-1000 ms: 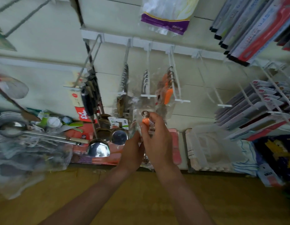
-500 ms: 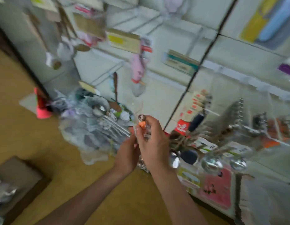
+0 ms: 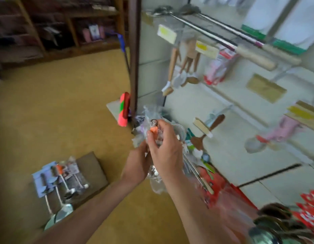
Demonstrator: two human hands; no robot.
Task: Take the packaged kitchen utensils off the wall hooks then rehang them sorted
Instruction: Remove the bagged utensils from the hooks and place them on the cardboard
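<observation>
My view has swung left since a second ago. Then I faced the row of hooks with the orange-handled packets; now the yellow floor (image 3: 55, 106) fills the left half. My grip has not changed: my right hand (image 3: 165, 147) curls round the upper part of the clear utensil packet (image 3: 157, 175), thumb beside its orange handle, and my left hand (image 3: 136, 164) holds it lower down, though its fingers are mostly hidden behind the plastic. The packet is off the wall, in the air in front of me. I take it I'm carrying it away to set it down, so this is still the taking-off stage rather than the rehanging.

The likely landing place is the cardboard sheet (image 3: 94, 166) on the floor, low and to my left, where a few packaged ladles (image 3: 64, 180) already lie in a loose fan.

Between me and the wall there is a loose heap of packets (image 3: 196, 154) at the foot of the panel, just behind my hands. A brown post (image 3: 134, 59) stands at the panel's edge with a pink-and-green thing (image 3: 123, 111) leaning at its base. Wooden spatulas (image 3: 187, 59) hang higher up and a blurred row of ladles (image 3: 276, 221) sits close by my right forearm — easy to knock while turning.
</observation>
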